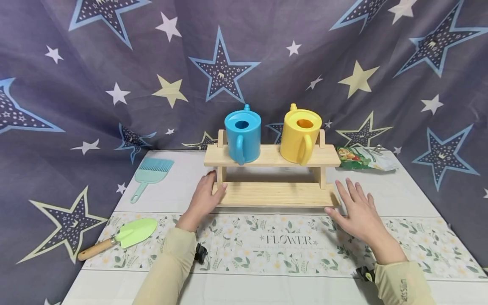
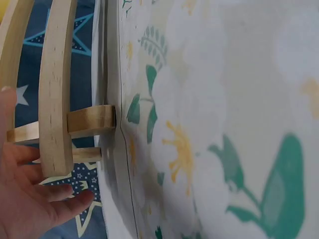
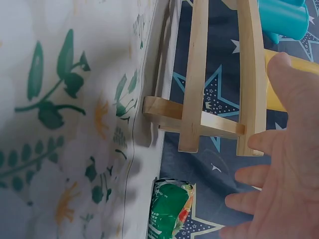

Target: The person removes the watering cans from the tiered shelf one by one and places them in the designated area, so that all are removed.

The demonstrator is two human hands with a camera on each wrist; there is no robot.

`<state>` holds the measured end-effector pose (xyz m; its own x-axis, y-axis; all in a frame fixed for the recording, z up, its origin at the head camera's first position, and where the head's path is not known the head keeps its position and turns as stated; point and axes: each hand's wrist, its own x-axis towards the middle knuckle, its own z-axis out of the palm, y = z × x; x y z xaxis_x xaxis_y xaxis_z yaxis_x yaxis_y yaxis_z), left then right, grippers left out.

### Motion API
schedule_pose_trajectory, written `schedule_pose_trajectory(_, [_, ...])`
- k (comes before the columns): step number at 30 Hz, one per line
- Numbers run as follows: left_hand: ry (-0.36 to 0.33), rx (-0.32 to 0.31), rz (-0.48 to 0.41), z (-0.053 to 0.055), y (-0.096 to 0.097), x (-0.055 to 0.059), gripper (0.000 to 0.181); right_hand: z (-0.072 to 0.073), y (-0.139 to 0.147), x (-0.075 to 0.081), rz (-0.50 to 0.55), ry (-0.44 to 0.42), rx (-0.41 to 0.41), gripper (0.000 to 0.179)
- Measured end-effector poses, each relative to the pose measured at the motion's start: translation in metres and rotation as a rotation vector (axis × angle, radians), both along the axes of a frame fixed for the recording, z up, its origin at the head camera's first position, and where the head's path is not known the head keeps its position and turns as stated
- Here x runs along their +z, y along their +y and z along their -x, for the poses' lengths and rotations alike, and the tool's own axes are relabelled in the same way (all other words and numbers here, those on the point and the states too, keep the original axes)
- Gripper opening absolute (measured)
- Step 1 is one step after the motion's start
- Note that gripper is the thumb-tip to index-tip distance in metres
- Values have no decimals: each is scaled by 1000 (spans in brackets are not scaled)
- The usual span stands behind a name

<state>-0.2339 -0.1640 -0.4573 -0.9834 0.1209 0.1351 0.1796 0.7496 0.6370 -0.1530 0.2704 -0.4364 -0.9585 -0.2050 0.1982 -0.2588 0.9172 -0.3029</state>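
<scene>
A two-tier wooden shelf [image 1: 272, 195] stands in the middle of the table. On its upper board are a blue watering can [image 1: 244, 137] and, to the right, a yellow watering can [image 1: 301, 135], both with handles facing me. My left hand [image 1: 202, 197] is at the shelf's left end, thumb by the lower board and fingers extended along the side; whether it touches the wood is hard to tell. Beside the right end, my right hand [image 1: 360, 216] has its fingers spread and holds nothing. In the right wrist view its fingers [image 3: 251, 177] stand near the shelf end.
On the left lie a light-blue dustpan-shaped tool [image 1: 152, 171] with bristle-like teeth and a green trowel [image 1: 137, 232] with a wooden handle. A green printed bag [image 1: 366, 159] with a clip lies behind the right hand. A star-patterned curtain [image 1: 244, 51] hangs close behind the table.
</scene>
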Motion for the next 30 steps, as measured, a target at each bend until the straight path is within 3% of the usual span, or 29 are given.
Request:
schedule_pose_trajectory(7, [-30,52,-80,6,1,-3,69,1,-1,1,4,9,0,87])
schedule_pose_trajectory(13, [-45,23,-134,10,3,-5,64,1,-2,4,13,6,0,88])
schedule_pose_trajectory(22, [-97,38,-100,12,11,-2,65,2,-5,6,27,26,22,87])
schedule_pose_trajectory(30, [-126,57,-72,13,14,-7,59,2,-5,8,76,66,69,86])
